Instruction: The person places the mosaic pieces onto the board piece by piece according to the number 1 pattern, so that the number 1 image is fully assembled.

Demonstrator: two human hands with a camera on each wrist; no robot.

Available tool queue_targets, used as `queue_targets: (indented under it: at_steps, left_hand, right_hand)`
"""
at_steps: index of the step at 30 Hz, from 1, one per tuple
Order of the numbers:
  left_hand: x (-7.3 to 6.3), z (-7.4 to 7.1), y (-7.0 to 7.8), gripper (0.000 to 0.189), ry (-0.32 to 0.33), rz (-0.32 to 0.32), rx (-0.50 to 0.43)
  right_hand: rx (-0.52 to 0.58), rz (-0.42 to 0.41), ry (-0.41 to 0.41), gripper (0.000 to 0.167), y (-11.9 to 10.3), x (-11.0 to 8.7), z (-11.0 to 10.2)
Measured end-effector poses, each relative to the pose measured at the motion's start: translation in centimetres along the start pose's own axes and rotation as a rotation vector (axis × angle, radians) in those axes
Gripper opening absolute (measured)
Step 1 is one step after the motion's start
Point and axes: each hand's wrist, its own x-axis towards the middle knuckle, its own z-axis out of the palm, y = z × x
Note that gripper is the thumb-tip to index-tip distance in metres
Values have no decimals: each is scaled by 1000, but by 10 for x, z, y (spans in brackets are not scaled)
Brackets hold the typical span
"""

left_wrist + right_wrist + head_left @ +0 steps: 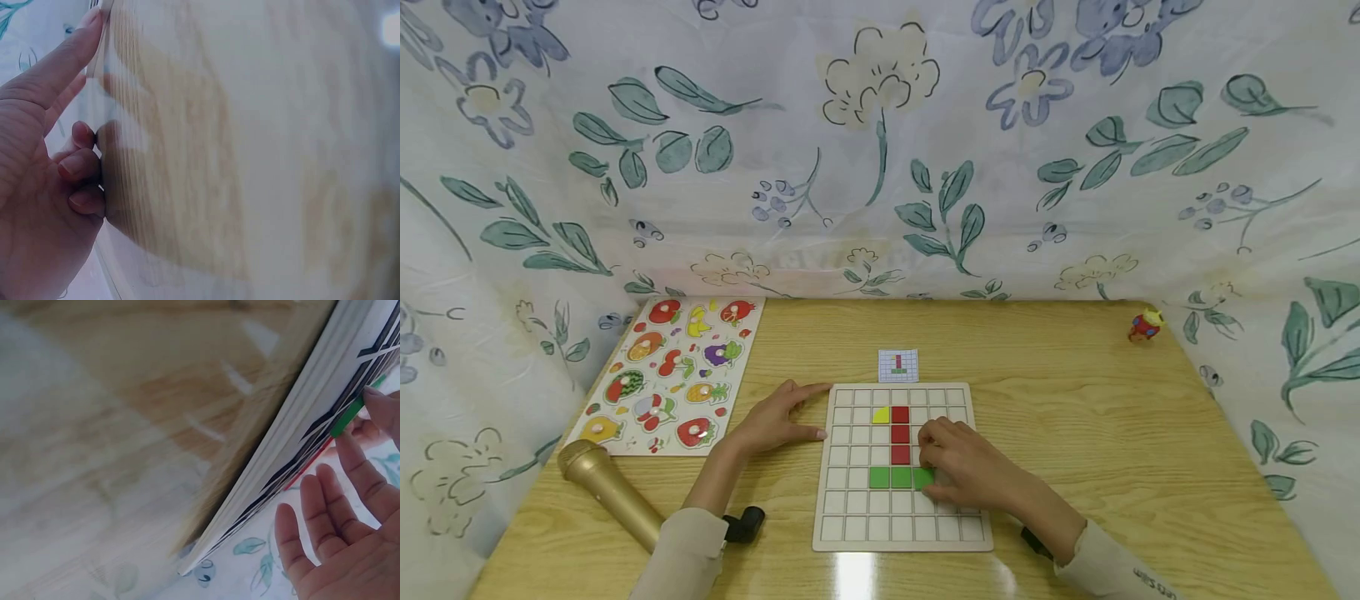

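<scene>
A white grid board [855, 502] lies on the table in the head view. Its cells carry a column of red square tiles [900, 434], a yellow tile with a rounded corner [881, 415] beside the top red one, and a row of green square tiles below. My right hand [966, 467] pinches the rightmost green tile [347, 417] between thumb and index finger, at its cell. At the board's left edge, the thumb and index finger of my left hand [775, 423] touch the side; its other fingers bend against the table in the left wrist view.
A small pattern card [898, 366] lies just behind the board. To the left are a fruit puzzle board [681, 375] and a gold microphone [613, 492]. A small red toy figure [1146, 324] stands at the back right. Floral cloth [880, 167] hangs around the table.
</scene>
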Motion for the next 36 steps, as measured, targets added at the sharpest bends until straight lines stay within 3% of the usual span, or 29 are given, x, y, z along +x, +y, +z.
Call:
queue_targets:
  at_steps: [9, 22, 29, 33, 36]
  left_hand:
    - [0, 0, 1, 77, -2, 6, 2]
    - [0, 0, 2, 77, 5, 16, 8]
    - [0, -3, 5, 78, -19, 30, 9]
    - [3, -12, 12, 77, -70, 68, 60]
    - [9, -27, 26, 75, -88, 86, 105]
  right_hand:
    - [6, 36, 5, 25, 0, -1, 1]
    - [-31, 18, 28, 28, -1, -3, 0]
    - [48, 146, 23, 39, 10, -7, -26]
    - [106, 255, 67, 48, 36, -10, -50]
    - [152, 339, 76, 60, 64, -12, -70]
